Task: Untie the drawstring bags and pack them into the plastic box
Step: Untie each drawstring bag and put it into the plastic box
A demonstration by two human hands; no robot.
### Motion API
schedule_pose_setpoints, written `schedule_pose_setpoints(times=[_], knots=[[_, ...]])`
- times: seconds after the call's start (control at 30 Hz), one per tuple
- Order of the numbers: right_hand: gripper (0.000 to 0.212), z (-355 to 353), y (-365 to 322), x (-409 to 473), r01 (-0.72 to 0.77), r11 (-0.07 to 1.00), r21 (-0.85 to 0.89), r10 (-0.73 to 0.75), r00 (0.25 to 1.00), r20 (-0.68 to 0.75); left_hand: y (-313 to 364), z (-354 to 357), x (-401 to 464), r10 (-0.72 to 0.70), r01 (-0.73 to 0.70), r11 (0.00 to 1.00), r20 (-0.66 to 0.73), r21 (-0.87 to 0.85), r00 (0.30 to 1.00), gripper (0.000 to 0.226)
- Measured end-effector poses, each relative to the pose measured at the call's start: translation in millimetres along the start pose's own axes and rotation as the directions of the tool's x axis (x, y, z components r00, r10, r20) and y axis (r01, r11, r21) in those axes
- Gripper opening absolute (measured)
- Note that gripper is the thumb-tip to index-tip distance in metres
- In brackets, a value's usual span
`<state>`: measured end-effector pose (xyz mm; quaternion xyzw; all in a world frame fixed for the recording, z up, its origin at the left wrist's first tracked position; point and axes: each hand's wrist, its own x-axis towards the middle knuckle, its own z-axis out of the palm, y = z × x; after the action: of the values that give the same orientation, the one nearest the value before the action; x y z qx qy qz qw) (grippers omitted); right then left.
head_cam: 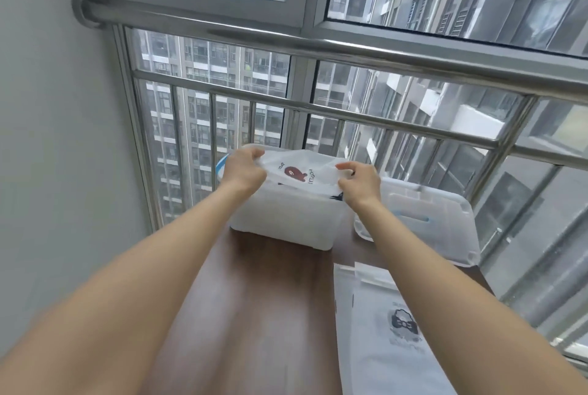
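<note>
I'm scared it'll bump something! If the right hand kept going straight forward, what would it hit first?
Probably the railing bars behind the box. The right hand grips the bag over the box, pointing toward the window; depth is hard to judge.

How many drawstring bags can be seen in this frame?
3. One bear-print bag held by both hands over the plastic box; two overlapping bags on the table's near right. More may lie inside the box.

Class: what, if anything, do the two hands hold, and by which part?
Both hold the white bag over the plastic box: left hand pinches its left edge, right hand its right edge.
</note>
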<state>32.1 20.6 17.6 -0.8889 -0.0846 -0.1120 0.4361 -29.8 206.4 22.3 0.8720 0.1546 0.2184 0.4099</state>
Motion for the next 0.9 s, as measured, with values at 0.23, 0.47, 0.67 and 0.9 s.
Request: schedule_pose_setpoints(times=[0.23, 0.47, 0.67, 0.9], knots=[[0.032, 25, 12, 33, 0.107, 0.786, -0.609, 0.001, 0.985, 0.174, -27, 24, 46, -0.110, 0.039, 0.932, 0.178, 0.361, 0.978, 0.043], [0.011, 34, 2, 51, 0.300, 0.610, -0.733, 0.103, 0.887, 0.450, -22, 39, 58, -0.140, -0.009, 0.858, 0.251, 0.514, 0.958, 0.038], [0.018, 42, -3, 53, 0.278, 0.644, -0.712, 0.208, 0.832, 0.514, -19, 43, 53, -0.168, -0.001, 0.858, 0.283, 0.514, 0.944, 0.031], [0.031, 32, 2, 34, 0.147, 0.819, -0.555, 0.028, 0.955, 0.294, 2, 45, 30, -0.092, 0.006, 0.900, 0.176, 0.436, 0.980, 0.023]])
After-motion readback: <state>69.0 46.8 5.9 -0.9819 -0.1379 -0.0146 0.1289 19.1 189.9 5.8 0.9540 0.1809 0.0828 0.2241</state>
